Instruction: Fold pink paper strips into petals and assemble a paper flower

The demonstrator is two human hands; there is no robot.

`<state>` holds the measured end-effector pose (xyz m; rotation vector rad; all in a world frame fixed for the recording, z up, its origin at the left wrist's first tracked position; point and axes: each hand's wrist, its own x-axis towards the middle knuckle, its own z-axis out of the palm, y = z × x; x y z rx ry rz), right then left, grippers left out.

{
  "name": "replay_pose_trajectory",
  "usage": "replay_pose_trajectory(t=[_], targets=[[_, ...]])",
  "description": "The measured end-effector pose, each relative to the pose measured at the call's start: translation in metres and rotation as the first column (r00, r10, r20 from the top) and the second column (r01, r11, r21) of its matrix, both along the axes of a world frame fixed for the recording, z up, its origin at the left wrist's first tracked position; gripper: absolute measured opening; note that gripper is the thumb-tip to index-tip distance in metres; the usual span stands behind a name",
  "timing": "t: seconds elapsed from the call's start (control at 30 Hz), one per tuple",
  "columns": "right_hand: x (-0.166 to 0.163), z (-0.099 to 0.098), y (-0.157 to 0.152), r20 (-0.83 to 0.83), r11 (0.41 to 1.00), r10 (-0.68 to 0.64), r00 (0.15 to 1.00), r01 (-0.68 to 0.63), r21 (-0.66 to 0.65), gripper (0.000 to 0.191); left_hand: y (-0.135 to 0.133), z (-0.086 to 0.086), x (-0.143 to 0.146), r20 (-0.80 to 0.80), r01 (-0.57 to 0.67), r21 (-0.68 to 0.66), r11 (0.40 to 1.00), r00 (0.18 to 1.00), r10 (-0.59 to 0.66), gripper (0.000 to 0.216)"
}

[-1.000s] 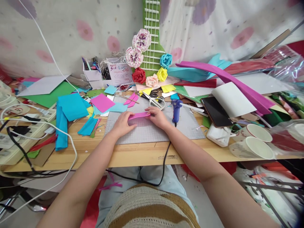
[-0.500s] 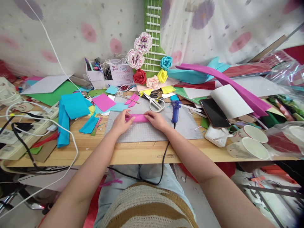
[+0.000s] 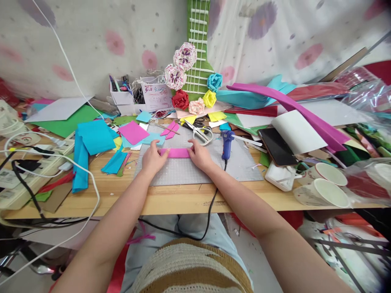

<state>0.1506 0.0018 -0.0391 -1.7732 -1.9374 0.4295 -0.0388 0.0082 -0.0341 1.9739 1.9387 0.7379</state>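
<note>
A folded strip of pink paper [image 3: 175, 153] lies low over the grey cutting mat [image 3: 177, 173], stretched level between my hands. My left hand [image 3: 152, 158] has its thumb on the strip's left end, the index finger lifted away. At the right end, my right hand [image 3: 200, 154] grips with the thumb, its index finger also raised. The fingers beneath the paper are hidden. Just beyond my hands are white-handled scissors [image 3: 203, 136] and small cut pink pieces [image 3: 170, 129]. A blue glue gun [image 3: 227, 145] rests right of my right hand.
Blue crepe paper [image 3: 96, 136] and a pink square [image 3: 133, 132] lie to the left, near a power strip [image 3: 58, 171] with cables. On the right are a phone [image 3: 277, 146] and paper cups [image 3: 324, 193]. Paper flowers [image 3: 180, 99] stand behind.
The pink strip has turned flatter and sits slightly lower, showing more of its face. My right index finger has lifted off it. The view has shifted slightly.
</note>
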Motion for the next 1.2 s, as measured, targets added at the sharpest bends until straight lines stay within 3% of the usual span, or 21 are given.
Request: replay_pose_trajectory(t=[0.57,1.2], targets=[[-0.011,0.003,-0.002,0.339,1.0,0.027,0.94,-0.027,-0.007,0.037,0.001,-0.004,0.0,-0.145,-0.031,0.071,0.997,0.989,0.041,0.041],[-0.013,0.0,-0.003,0.418,0.999,-0.031,0.908,0.018,0.037,0.031,-0.002,-0.002,0.008,-0.317,-0.077,0.092,0.993,0.943,0.103,0.035]])
